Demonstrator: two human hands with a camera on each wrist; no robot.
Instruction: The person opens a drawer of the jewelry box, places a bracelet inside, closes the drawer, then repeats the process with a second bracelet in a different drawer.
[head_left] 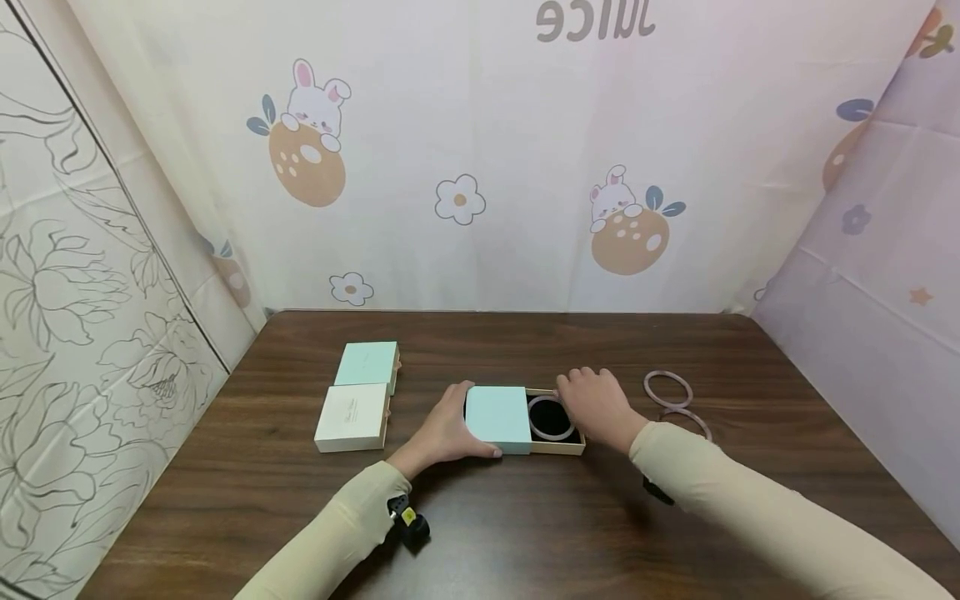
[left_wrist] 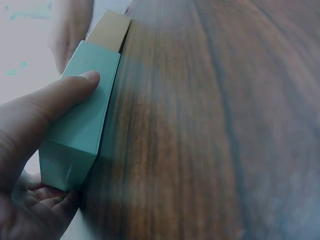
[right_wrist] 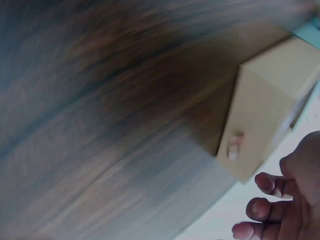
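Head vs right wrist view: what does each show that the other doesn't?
Only head: two loose, pale pinkish-grey round rings at the right, a white rectangular box and a mint-green rectangular box at the left, plus the patterned white curtain behind.
Only right wrist: the small tan pull tab on the open drawer's end face.
Both: the right hand, the beige rectangular drawer, its mint-green sleeve and the brown wood-grain table.

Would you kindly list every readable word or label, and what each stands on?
"Juice", mirrored and clipped at the picture's top edge: on the curtain.
White box: lettering too small to read.
Far mint box: faint marking, too small to read.
Middle mint box, gripped by the left hand: no text visible.
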